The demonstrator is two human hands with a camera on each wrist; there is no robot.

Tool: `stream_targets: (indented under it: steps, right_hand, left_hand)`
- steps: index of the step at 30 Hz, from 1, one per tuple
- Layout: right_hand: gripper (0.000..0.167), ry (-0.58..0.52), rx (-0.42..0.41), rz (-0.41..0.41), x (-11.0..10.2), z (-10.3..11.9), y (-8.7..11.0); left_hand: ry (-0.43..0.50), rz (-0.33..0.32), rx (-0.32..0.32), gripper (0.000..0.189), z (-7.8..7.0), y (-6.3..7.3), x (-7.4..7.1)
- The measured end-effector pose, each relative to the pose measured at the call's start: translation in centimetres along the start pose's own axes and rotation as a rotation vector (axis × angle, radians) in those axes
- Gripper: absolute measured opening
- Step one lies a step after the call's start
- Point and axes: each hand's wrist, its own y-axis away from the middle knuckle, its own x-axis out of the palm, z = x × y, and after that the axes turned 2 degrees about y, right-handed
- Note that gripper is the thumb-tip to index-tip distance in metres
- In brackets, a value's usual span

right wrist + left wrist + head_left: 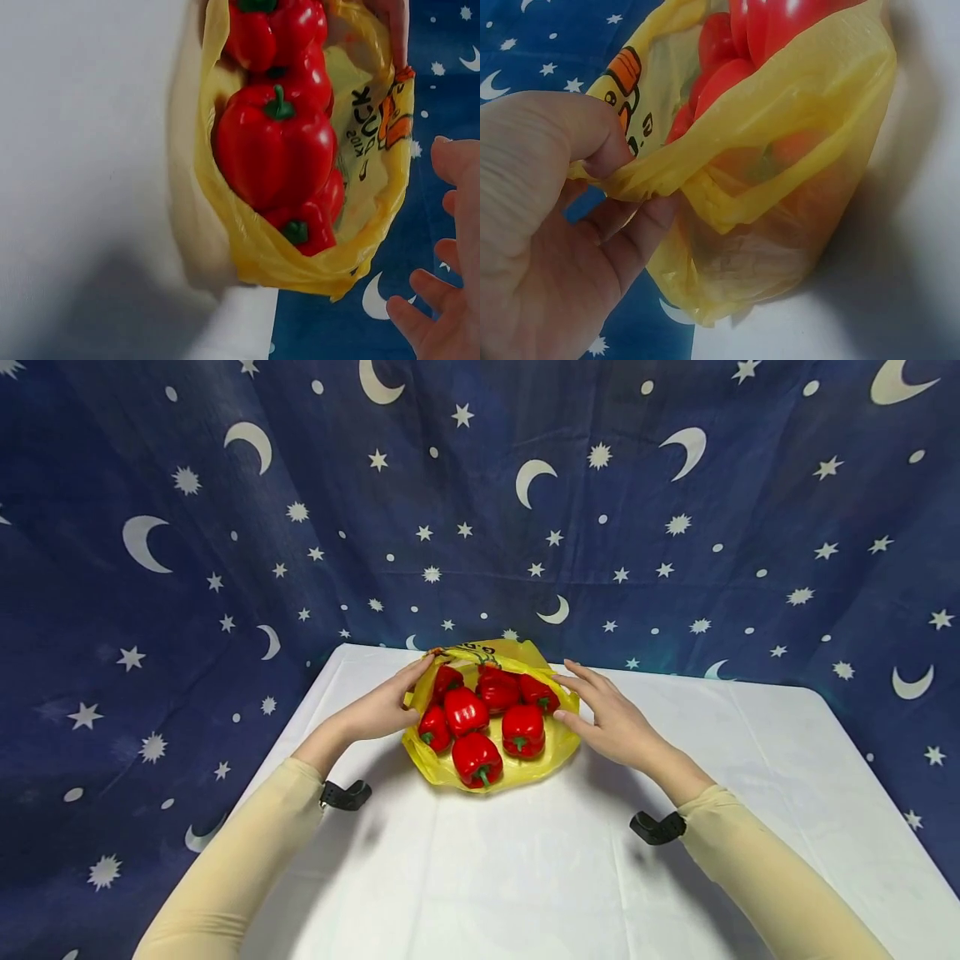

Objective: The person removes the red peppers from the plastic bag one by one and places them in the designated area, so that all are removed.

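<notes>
A yellow plastic bag (551, 760) lies with its mouth open toward me, holding several red bell peppers (466, 711) with green stems. My left hand (386, 703) is at the bag's left side; in the left wrist view, the thumb and fingers of that hand (547, 202) pinch the gathered yellow rim. On the other side, my right hand (615, 718) is beside the bag's right edge with its fingers spread. The right wrist view shows that hand (450, 277) apart from the bag, holding nothing. Black print marks the bag's inner back wall.
A white cloth covers the table (525, 877) under the bag. Behind and to the left hangs a dark blue curtain (480, 485) with moons and stars. Each wrist carries a black band mount (658, 828).
</notes>
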Motion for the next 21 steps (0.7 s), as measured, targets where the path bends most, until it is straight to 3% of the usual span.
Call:
stream_targets:
  steps: [10, 21]
  right_hand:
    - [0.064, -0.028, -0.03, 0.037, 0.2, 2.1, 0.0]
    - [0.067, -0.065, -0.02, 0.13, 1.5, 4.0, 0.2]
  left_hand:
    - [-0.073, 0.009, -0.001, 0.095, -0.3, -0.2, 0.2]
    - [-0.125, -0.013, 0.043, 0.089, -0.4, -0.1, -0.1]
